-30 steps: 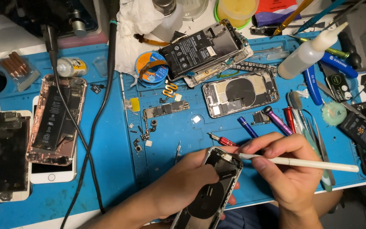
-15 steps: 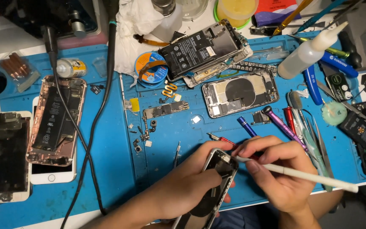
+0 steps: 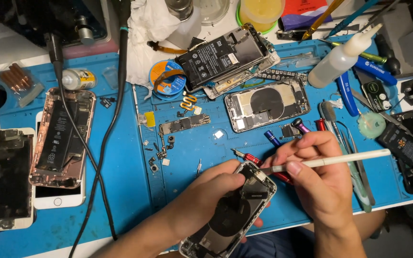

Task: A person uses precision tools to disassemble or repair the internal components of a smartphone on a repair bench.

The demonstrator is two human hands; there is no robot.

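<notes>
Working inside an opened phone housing (image 3: 230,215), which is clasped in the left hand (image 3: 206,200), a white pen-like tool (image 3: 331,160) is pinched by the right hand (image 3: 321,181); boards and screws are already removed beyond the grip, and reassembly is judged not begun.

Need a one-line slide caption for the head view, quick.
Left hand steadies an opened phone over a blue mat while the right hand works a white tool at its top edge.

— How many opened phones are on the blue mat (image 3: 120,191)?
— Six: three at its left edge, two near the top middle, one at the right edge. A seventh sits in hand.
— Bottles?
— One white squeeze bottle (image 3: 340,59), top right.
</notes>
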